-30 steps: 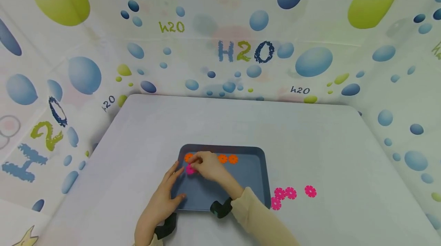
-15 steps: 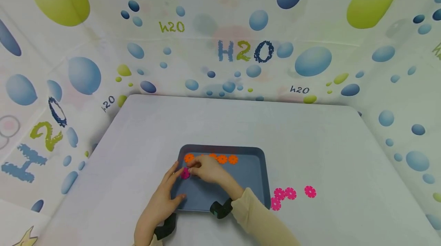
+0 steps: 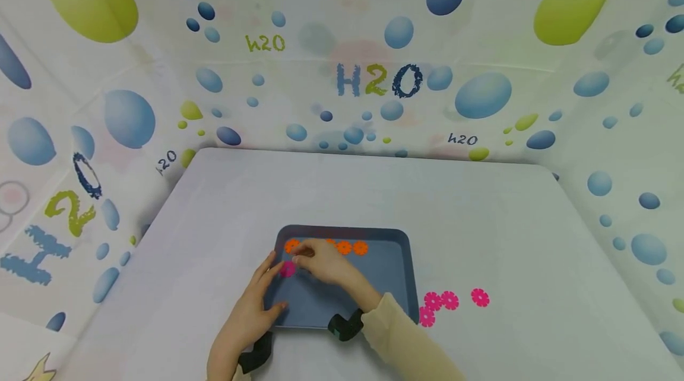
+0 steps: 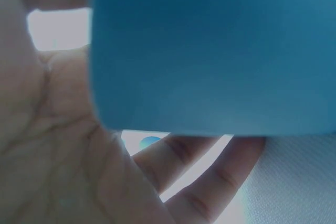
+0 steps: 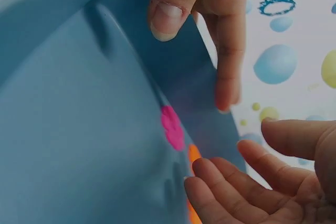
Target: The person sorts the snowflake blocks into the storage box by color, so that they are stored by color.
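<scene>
A bright pink flower-shaped disc [image 3: 287, 269] lies on the floor of a blue-grey tray [image 3: 414, 274], near its left wall. Just right of it, my right hand [image 3: 323, 260] hovers with fingers loosely bent; the right wrist view shows nothing between thumb and fingers. Behind the pink disc runs a row of orange flower-shaped discs [image 3: 360, 248], partly covered by that hand. My left hand [image 3: 250, 304] rests at the tray's left edge, fingers stretched along the rim and thumb over the near-left corner. The tray's blue side [image 4: 210, 51] fills much of the left wrist view.
Several pink flower-shaped discs [image 3: 450, 300] lie on the white table [image 3: 534, 238] to the right of the tray, one of them against its side. A patterned sheet [image 3: 320, 31] with blue and green drops hangs behind and beside the table.
The pink disc has shifted left and slightly towards me, out from the right fingertips, which have let it go. The left hand stays at the tray's edge.
</scene>
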Demonstrator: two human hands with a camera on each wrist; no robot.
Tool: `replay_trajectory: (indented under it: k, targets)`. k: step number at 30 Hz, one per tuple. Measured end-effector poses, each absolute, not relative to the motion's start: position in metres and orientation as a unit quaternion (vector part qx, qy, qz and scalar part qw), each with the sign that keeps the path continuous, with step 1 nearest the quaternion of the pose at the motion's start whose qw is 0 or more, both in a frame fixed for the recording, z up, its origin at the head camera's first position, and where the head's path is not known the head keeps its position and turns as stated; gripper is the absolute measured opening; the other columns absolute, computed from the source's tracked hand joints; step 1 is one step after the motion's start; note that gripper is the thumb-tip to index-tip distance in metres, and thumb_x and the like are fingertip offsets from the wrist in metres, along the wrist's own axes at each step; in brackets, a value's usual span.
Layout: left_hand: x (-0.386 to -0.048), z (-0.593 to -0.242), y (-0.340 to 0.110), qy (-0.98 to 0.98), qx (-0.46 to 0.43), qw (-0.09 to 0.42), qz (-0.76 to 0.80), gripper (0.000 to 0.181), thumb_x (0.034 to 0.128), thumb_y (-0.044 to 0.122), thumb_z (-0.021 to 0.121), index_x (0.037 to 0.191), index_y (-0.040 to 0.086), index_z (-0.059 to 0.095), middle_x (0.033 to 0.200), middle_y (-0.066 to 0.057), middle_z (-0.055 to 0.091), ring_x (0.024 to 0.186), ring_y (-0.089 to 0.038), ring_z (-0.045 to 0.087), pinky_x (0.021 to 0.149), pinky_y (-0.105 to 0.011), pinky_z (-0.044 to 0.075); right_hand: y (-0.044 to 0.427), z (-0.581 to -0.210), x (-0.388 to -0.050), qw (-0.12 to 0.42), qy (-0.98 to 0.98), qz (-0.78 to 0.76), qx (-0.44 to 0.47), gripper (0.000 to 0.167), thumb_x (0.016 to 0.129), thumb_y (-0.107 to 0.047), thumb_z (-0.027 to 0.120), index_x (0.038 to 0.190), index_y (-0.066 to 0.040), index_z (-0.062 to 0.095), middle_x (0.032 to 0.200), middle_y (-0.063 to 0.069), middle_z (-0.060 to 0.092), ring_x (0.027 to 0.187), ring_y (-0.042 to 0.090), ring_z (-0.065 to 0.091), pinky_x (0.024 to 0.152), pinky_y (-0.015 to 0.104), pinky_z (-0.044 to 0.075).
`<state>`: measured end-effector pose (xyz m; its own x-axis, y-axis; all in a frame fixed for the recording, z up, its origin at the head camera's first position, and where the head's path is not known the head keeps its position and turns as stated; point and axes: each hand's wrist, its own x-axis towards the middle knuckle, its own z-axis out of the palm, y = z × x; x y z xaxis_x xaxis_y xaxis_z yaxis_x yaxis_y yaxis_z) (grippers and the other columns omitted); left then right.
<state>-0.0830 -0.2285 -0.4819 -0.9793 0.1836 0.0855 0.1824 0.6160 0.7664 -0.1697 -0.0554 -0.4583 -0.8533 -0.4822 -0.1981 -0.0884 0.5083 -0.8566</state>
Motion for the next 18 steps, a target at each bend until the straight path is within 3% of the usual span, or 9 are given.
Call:
replay_trajectory:
  k: [7,13,18]
  targets:
    - [-0.084,-0.482,-0.228,0.901,0.098,0.005,0.423,0.072,0.0788,-0.002,0.072,0.144,0.001,0.041,0.16,-0.018,0.021,0.144,-0.047,0.025,0.108,-0.064,0.033,-0.03,-0.44,-0.167,0.161,0.832,-0.505,-0.164,0.041,0.097,-0.025,0.058,0.135,-0.01,0.054,0.135,0.01,0.06,0.117,0.028,0.062,0.09,0.041,0.055]
    - [-0.083,-0.482,-0.228,0.905,0.096,0.002,0.414,0.072,0.0788,-0.003,0.072,0.144,0.0,0.041,0.159,-0.019,0.022,0.143,-0.048,0.025,0.108,-0.064,0.033,-0.001,-0.43,-0.161,0.134,0.827,-0.519,-0.17,0.047,0.096,-0.029,0.059,0.14,-0.017,0.048,0.141,0.009,0.054,0.122,0.025,0.06,0.096,0.045,0.051]
    - [-0.084,-0.483,-0.227,0.907,0.094,0.006,0.412,0.073,0.0786,-0.003,0.072,0.144,0.001,0.041,0.159,-0.019,0.021,0.143,-0.048,0.025,0.108,-0.064,0.033,0.027,-0.428,-0.153,0.106,0.819,-0.539,-0.163,0.046,0.095,-0.023,0.061,0.14,-0.018,0.048,0.143,0.01,0.053,0.124,0.026,0.058,0.099,0.045,0.051]
